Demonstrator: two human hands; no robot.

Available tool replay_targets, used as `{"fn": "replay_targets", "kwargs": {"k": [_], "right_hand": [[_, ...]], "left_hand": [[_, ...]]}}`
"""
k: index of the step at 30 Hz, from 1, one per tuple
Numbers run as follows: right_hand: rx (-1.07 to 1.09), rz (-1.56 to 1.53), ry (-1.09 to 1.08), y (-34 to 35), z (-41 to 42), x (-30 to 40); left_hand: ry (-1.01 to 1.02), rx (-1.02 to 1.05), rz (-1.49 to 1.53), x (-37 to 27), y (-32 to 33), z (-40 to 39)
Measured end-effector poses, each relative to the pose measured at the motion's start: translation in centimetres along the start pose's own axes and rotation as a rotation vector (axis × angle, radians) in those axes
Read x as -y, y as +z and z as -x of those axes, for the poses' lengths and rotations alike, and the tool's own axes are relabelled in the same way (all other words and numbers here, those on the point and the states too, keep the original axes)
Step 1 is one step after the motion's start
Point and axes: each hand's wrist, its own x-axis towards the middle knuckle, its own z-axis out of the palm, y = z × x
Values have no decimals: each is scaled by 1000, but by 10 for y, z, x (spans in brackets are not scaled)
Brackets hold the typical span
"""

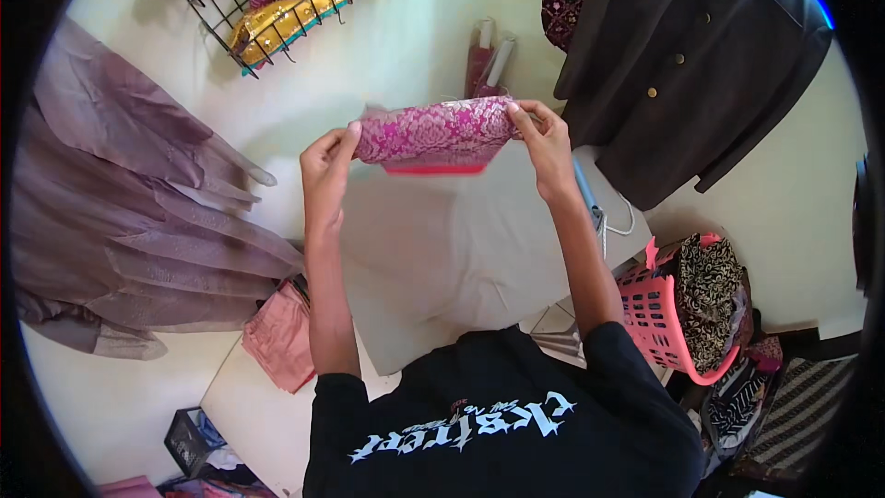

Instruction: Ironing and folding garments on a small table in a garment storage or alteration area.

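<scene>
A folded magenta brocade cloth (439,128) with a silvery floral pattern is stretched between my two hands, above the far part of a cloth-covered table. My left hand (332,169) pinches its left end between thumb and fingers. The right end is gripped the same way by my right hand (545,142). A bright red-pink edge shows along the bottom of the cloth. Beneath it spreads the light grey-beige table cover (442,249), with some creases. Just right of my right hand, a pale blue object (585,183) with a white cord lies on the cover, partly hidden by my forearm.
Mauve garments (138,221) hang at left, a dark jacket with gold buttons (664,48) at upper right. A black wire rack (276,34) holds fabrics on the wall. Folded pink cloth (283,342) lies at lower left; a pink plastic basket (650,311) of clothes stands at right.
</scene>
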Motion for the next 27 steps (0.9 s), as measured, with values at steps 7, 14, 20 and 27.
{"fn": "replay_targets", "kwargs": {"k": [7, 14, 20, 27], "right_hand": [[56, 408, 177, -27, 124, -134], [-76, 344, 309, -40, 199, -198], [96, 730, 357, -30, 146, -200], [-19, 611, 274, -4, 106, -208]], "left_hand": [[-338, -112, -266, 137, -39, 143], [-387, -204, -509, 194, -38, 232], [-463, -123, -696, 199, -27, 171], [-323, -233, -575, 219, -21, 120]]}}
